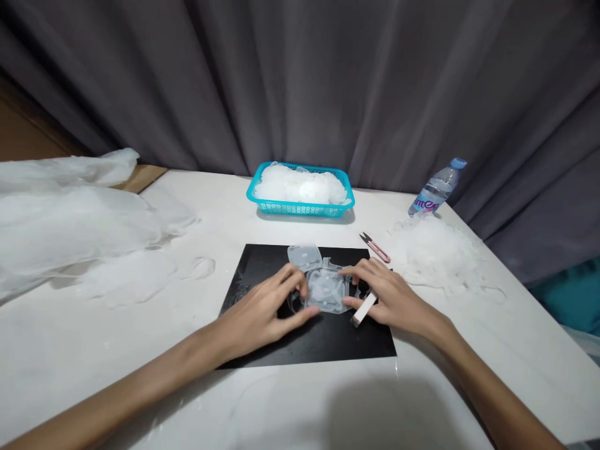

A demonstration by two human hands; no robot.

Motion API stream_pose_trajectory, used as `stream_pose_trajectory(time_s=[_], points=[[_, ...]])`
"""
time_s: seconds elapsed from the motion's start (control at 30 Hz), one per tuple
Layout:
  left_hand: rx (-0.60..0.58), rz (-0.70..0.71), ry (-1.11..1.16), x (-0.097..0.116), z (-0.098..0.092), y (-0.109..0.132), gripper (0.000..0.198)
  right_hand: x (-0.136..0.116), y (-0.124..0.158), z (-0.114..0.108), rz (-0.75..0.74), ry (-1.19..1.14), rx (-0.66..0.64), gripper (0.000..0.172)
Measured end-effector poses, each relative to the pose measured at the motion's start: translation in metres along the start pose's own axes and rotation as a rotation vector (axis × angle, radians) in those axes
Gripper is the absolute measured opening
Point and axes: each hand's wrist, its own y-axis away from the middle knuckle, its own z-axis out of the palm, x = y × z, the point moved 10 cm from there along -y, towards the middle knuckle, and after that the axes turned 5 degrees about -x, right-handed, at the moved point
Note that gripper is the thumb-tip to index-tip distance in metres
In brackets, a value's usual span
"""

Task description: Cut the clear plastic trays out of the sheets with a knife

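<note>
A clear plastic moulded piece (323,289) lies on a black mat (309,340) in the middle of the white table. My left hand (262,309) pinches its left edge with curled fingers. My right hand (387,294) presses on its right edge with thumb and forefinger, and a small white stick-like tool (364,309) pokes out from under that hand. A second clear plastic flap (304,255) sticks out behind the piece.
A turquoise basket (300,207) full of white clear plastic pieces stands behind the mat. Pink thread snips (375,247) lie to the right, beside a heap of plastic scraps (435,253) and a water bottle (437,190). White plastic sheeting (70,219) covers the left. A grey curtain hangs behind.
</note>
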Motion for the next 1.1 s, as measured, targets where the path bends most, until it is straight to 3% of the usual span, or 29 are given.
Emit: stream_pose_trajectory(time_s=[0.1, 0.4, 0.53, 0.67, 0.8, 0.93, 1.03, 1.1], points=[[0.011, -0.074, 0.023, -0.008, -0.002, -0.012, 0.038, -0.001, -0.002, 0.011, 0.003, 0.019, -0.011, 0.042], [-0.003, 0.047, -0.233, -0.022, 0.009, -0.019, 0.077, 0.001, -0.006, 0.015, -0.116, -0.15, -0.094, 0.041], [0.055, 0.024, -0.252, -0.029, -0.002, -0.019, 0.062, -0.006, -0.008, 0.017, -0.127, -0.15, -0.107, 0.03], [0.134, 0.165, -0.281, -0.006, -0.019, -0.01, 0.034, -0.019, -0.008, 0.015, -0.152, -0.263, -0.106, 0.021], [-0.089, 0.336, -0.165, 0.019, -0.001, 0.001, 0.023, -0.016, -0.009, 0.02, -0.079, -0.415, -0.104, 0.015], [-0.263, 0.284, 0.067, 0.022, 0.014, 0.008, 0.021, -0.007, -0.008, 0.028, 0.011, -0.398, -0.098, 0.02], [-0.288, 0.224, 0.181, 0.019, 0.011, 0.006, 0.023, -0.014, -0.005, 0.025, -0.035, -0.319, -0.104, 0.021], [-0.217, 0.175, 0.143, 0.012, 0.002, 0.001, 0.026, -0.018, -0.003, 0.022, -0.051, -0.286, -0.106, 0.023]])
